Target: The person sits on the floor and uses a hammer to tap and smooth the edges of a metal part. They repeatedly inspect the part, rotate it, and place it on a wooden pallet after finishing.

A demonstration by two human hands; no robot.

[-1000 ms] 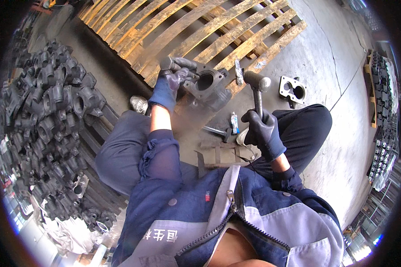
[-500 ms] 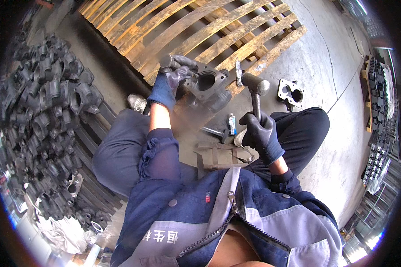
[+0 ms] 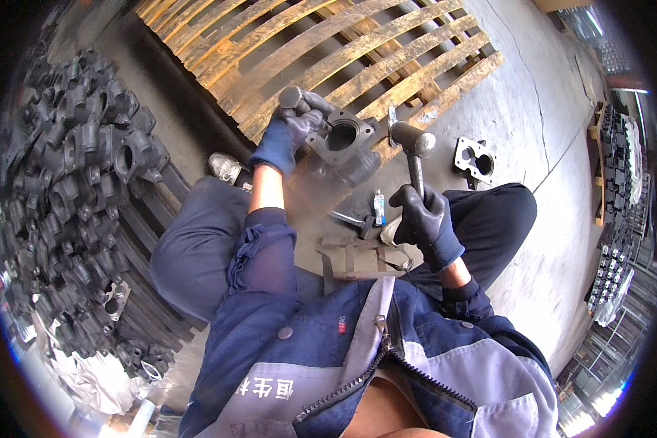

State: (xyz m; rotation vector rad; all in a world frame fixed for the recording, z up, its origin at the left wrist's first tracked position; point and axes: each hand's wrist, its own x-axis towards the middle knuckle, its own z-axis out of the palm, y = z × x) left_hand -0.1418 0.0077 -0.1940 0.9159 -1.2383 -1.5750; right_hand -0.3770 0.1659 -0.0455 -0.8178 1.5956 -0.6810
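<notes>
Concrete floor and a slatted wooden pallet lie beyond the person's knees, with a pile of dark castings to the left. Between the 2 hands, near the pallet's close edge, is a flanged casting with its round bore facing up; blur hides what supports it. The left hand is clamped on a dark cylindrical piece beside the flange; I cannot tell whether it is separate. The right hand is wrapped around a hammer, its head just right of the casting, apart from it. For good hammer work, I would seat the casting firmly, hold the left fingers clear of the striking face, and use short, square blows.
</notes>
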